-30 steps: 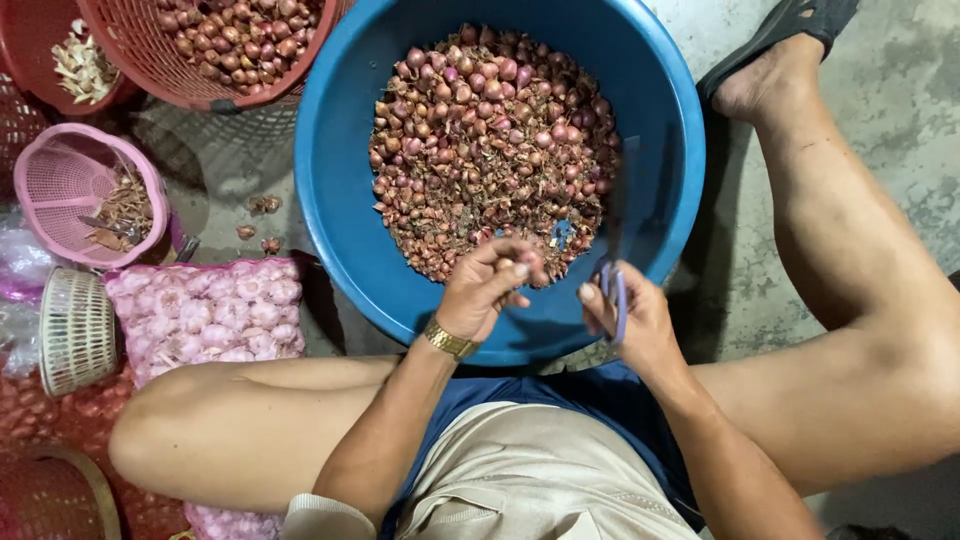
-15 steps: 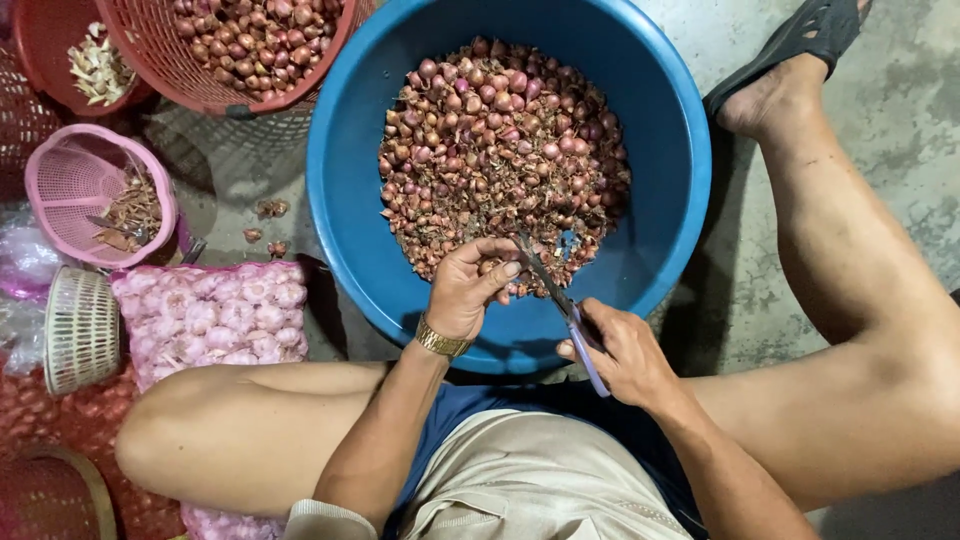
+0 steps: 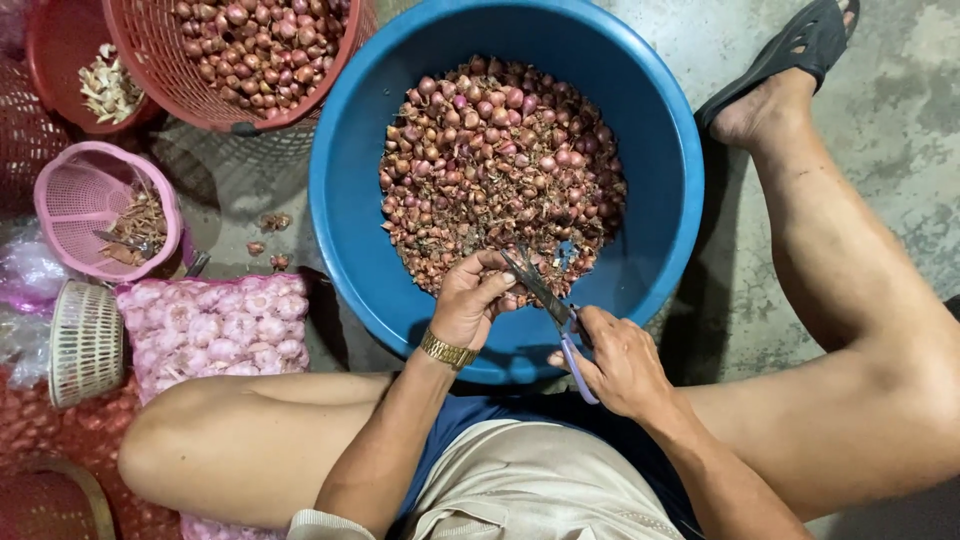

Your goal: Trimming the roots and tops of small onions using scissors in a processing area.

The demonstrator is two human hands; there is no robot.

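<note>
A big blue plastic basin sits between my bare legs, holding a heap of small reddish shallots mixed with dry skins. My left hand, with a gold wristband, pinches one shallot at the near edge of the heap. My right hand grips scissors with purple handles; the dark blades point up-left and meet the shallot held in my left fingers. Both hands hover over the near inner wall of the basin.
A red mesh basket of shallots stands at top left beside a red bowl of pale trimmings. A pink basket holds scraps. A net bag of garlic and a small woven basket lie left. My sandalled foot rests at top right.
My right hand has swung the scissors from upright near its palm to pointing up-left at the shallot in my left hand. The view has shifted slightly left.
</note>
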